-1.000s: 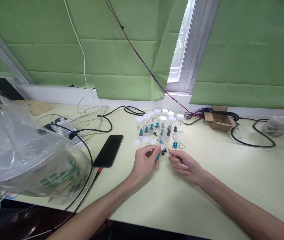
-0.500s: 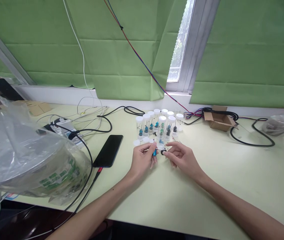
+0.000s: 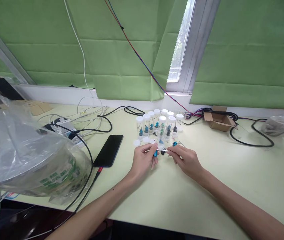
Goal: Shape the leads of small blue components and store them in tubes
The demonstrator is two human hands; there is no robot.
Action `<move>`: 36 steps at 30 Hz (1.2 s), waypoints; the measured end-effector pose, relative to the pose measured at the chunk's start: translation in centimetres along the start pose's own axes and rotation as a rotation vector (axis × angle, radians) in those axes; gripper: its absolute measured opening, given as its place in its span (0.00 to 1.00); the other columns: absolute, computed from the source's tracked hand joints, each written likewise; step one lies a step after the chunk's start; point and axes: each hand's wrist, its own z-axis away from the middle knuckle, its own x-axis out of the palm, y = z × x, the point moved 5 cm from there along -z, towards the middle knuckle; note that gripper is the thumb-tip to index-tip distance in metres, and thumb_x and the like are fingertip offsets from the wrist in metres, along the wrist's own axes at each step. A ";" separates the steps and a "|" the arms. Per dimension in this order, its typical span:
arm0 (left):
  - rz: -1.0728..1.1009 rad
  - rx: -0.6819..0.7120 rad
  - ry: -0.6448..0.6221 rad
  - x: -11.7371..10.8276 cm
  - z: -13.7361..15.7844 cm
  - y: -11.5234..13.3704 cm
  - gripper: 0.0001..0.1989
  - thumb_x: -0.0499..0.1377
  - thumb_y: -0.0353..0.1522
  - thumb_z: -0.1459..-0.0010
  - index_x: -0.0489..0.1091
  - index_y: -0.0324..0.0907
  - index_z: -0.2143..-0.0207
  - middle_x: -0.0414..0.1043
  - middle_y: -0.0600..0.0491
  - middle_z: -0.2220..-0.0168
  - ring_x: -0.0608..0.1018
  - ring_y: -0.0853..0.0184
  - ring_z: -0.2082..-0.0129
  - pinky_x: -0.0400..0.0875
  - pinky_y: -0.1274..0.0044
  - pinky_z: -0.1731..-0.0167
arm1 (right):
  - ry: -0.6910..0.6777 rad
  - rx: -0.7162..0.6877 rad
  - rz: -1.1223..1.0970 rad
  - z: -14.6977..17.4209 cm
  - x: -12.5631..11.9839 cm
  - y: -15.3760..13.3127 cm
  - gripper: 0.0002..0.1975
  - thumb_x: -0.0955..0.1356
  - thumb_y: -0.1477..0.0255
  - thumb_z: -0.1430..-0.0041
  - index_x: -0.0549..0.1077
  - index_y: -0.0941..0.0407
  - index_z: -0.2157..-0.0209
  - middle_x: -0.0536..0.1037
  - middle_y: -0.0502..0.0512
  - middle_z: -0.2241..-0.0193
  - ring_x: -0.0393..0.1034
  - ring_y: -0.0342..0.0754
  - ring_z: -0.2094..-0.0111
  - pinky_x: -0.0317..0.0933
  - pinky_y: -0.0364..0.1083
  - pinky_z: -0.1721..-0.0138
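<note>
Here the pale yellow-green tabletop (image 3: 182,206) spreads wide beneath both forearms to its near edge, and just beyond the hands stand clear white-capped plastic tubes (image 3: 161,129), small blue, green and black stemmed pieces inside! The left hand (image 3: 143,160) grips a shiny blue cylindrical piece (image 3: 155,153) at its fingertips, while the right hand (image 3: 185,160) pinches the far end of a thin silver rod (image 3: 161,150) bridging the gap between both hands.
</note>
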 end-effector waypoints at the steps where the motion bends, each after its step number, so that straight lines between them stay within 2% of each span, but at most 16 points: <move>1: -0.002 -0.002 -0.004 0.0 0.0 0.0 0.21 0.58 0.45 0.41 0.68 0.38 0.78 0.64 0.57 0.84 0.63 0.76 0.90 0.56 0.80 0.85 | -0.006 -0.009 0.004 0.0 0.0 -0.1 0.10 0.62 0.72 0.31 0.75 0.55 0.63 0.75 0.51 0.77 0.67 0.42 0.79 0.62 0.42 0.75; 7: -0.005 -0.012 -0.014 0.2 0.0 -0.1 0.21 0.58 0.45 0.41 0.68 0.38 0.78 0.65 0.57 0.84 0.63 0.76 0.90 0.56 0.80 0.85 | -0.009 -0.022 -0.019 -0.1 0.0 -0.2 0.09 0.63 0.75 0.32 0.73 0.57 0.64 0.73 0.50 0.78 0.65 0.41 0.80 0.61 0.42 0.74; 13: -0.012 -0.012 -0.030 0.2 0.0 -0.1 0.20 0.58 0.45 0.41 0.69 0.38 0.77 0.65 0.57 0.85 0.63 0.75 0.90 0.57 0.80 0.85 | -0.035 0.052 -0.036 0.1 0.2 0.0 0.09 0.62 0.75 0.32 0.72 0.56 0.66 0.71 0.49 0.80 0.64 0.42 0.80 0.59 0.42 0.74; 25: -0.022 -0.006 -0.042 0.3 0.0 -0.2 0.20 0.58 0.45 0.41 0.69 0.38 0.77 0.65 0.57 0.84 0.64 0.75 0.90 0.56 0.80 0.86 | -0.177 0.368 -0.217 0.4 1.1 0.9 0.12 0.61 0.70 0.32 0.66 0.55 0.72 0.66 0.46 0.81 0.58 0.41 0.80 0.55 0.41 0.76; 31: -0.028 -0.002 -0.042 0.2 -0.1 -0.5 0.20 0.58 0.45 0.41 0.69 0.38 0.77 0.66 0.56 0.84 0.64 0.75 0.90 0.57 0.80 0.86 | -0.215 0.626 -0.480 0.4 1.7 0.8 0.17 0.62 0.62 0.33 0.64 0.55 0.74 0.63 0.43 0.84 0.55 0.38 0.86 0.50 0.41 0.82; 36: -0.048 0.006 -0.038 0.2 -0.1 -0.4 0.20 0.58 0.45 0.41 0.69 0.39 0.76 0.67 0.56 0.84 0.64 0.74 0.90 0.57 0.80 0.86 | -0.237 0.768 -0.692 0.6 2.1 1.0 0.19 0.65 0.57 0.37 0.63 0.55 0.74 0.63 0.42 0.85 0.54 0.36 0.90 0.47 0.40 0.86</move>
